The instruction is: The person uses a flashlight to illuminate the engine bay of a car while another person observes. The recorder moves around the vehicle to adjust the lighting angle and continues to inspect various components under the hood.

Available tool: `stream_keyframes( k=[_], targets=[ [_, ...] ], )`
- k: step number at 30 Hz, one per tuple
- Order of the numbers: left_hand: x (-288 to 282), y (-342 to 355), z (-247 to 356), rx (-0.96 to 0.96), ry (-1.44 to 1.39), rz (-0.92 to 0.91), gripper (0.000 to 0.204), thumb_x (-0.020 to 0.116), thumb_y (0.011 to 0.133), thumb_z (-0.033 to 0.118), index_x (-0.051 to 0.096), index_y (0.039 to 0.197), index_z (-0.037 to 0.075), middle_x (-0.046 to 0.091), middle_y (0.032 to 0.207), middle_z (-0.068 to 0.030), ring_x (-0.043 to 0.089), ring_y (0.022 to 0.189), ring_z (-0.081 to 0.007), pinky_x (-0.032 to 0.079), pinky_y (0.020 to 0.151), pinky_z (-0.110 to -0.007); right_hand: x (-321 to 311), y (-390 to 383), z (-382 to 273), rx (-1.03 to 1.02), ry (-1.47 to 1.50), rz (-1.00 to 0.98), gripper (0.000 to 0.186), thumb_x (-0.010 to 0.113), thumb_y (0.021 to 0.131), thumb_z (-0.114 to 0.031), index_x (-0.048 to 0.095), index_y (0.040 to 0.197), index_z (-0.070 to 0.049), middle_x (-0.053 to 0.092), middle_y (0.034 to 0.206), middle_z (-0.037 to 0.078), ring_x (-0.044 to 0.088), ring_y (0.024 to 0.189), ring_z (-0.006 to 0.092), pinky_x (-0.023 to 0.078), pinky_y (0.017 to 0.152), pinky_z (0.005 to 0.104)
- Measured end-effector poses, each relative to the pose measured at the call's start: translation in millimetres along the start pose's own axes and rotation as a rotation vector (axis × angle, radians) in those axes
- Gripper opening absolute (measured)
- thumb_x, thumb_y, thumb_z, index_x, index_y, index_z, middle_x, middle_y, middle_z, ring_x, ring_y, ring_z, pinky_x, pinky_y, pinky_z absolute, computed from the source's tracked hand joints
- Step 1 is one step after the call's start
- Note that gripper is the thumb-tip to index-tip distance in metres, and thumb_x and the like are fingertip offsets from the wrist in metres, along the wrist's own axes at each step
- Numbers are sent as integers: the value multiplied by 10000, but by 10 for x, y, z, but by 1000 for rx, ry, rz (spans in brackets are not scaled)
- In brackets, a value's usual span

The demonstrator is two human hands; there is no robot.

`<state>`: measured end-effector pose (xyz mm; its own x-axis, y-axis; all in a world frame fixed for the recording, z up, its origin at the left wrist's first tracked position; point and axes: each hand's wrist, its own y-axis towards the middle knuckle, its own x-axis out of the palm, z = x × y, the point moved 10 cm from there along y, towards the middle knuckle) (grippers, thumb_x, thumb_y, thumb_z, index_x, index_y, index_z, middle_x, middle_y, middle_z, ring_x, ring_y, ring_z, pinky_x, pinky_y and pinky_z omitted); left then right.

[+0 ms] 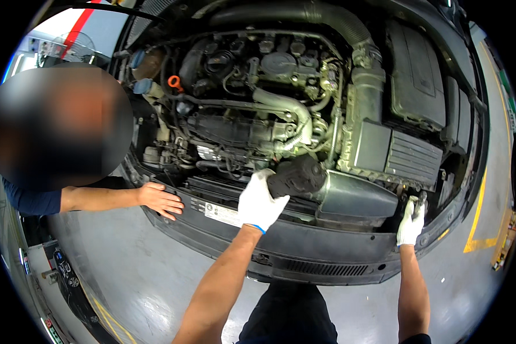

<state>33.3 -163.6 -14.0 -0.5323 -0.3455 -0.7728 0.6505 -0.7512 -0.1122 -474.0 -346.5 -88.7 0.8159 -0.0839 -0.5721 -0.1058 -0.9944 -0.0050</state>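
My left hand (262,199), in a white work glove with a blue cuff edge, is closed around a dark, blocky object (297,176). It holds this above the front of the engine bay, just left of the grey air intake duct (358,198). My right hand (410,222), also gloved in white, reaches into the front right corner of the bay beside the duct's end. Its fingers are curled together near a small greyish piece; what they grip is too small to make out.
A co-worker's bare hand (161,200) rests on the front panel (292,246) at left. Behind my hands lie the engine (269,63), the ribbed air filter box (413,157) and a black covered box (415,74). An orange dipstick ring (175,82) stands at left.
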Motion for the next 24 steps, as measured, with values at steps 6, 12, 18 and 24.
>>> stream_keyframes(
  k=[6, 12, 18, 24],
  targets=[
    [7, 19, 110, 127, 49, 25, 660, 878, 748, 313, 581, 1275, 51, 677, 1166, -199, 686, 1076, -411, 565, 932, -461, 11, 45, 173, 22, 60, -8, 319, 616, 1095, -217, 639, 1347, -22, 691, 1210, 42, 613, 1085, 134, 477, 993, 301],
    [-14, 18, 104, -9, 47, -74, 572, 872, 759, 360, 656, 1206, 75, 694, 1167, -181, 694, 1087, -388, 569, 937, -454, 26, 94, 181, -35, 24, -47, 357, 610, 1097, -174, 590, 1404, 9, 681, 1290, 75, 599, 1154, 164, 449, 1054, 315],
    [76, 96, 186, 33, 102, -116, 621, 827, 801, 462, 627, 1258, 92, 723, 1140, -171, 731, 1012, -377, 600, 864, -465, -96, 103, 416, 36, -144, -35, 459, 574, 1122, -246, 543, 1469, 54, 649, 1420, 119, 584, 1309, 189, 400, 1152, 326],
    [4, 17, 75, 32, 119, -49, 660, 762, 859, 565, 607, 1244, 52, 749, 1016, -181, 749, 919, -381, 605, 815, -462, 42, 179, 655, 45, -25, -100, 534, 561, 1127, -278, 476, 1546, 43, 598, 1516, 142, 554, 1375, 221, 364, 1195, 352]
  ],
)
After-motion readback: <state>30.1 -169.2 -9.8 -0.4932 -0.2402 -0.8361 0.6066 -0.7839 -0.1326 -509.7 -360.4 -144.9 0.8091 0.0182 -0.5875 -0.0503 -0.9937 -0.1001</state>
